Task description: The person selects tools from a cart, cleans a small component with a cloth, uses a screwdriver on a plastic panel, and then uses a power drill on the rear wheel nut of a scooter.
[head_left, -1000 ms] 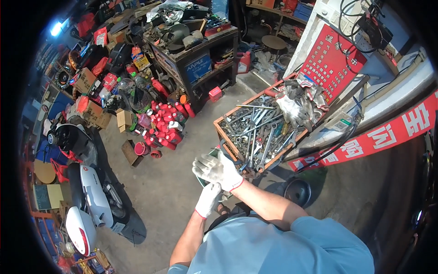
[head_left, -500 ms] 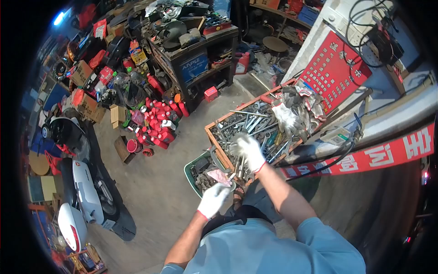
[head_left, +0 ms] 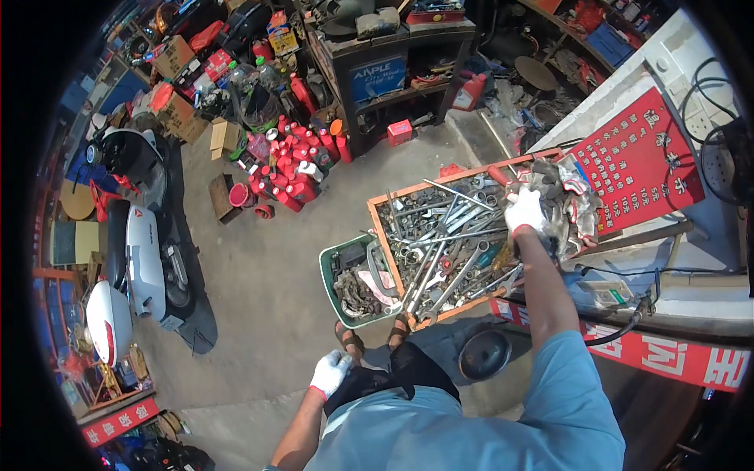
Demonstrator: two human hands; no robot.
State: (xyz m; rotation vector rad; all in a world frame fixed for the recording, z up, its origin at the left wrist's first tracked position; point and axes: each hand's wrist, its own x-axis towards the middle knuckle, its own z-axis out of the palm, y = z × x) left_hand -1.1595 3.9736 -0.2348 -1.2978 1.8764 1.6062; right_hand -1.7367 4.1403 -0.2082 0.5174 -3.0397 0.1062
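Observation:
My right hand, in a white knit glove, reaches onto a pile of greyish-white work gloves at the right end of an orange-edged tool tray. Its fingertips merge with the pile, so their grip cannot be made out. In the tray lie several wrenches, long bars and sockets. My left hand, gloved too, hangs low in front of my dark shorts. Its fingers are curled in, and the inside of the hand is hidden.
A green tub of dirty metal parts and a pinkish rag stands left of the tray. A dark round bowl sits on the floor by my legs. Red bottles cluster farther off; a white scooter is parked left. A red signboard leans behind the gloves.
My right hand has moved from above the tools, rightward and away from me, to the glove pile. My left hand has drawn back from the tub towards my body. The view has shifted.

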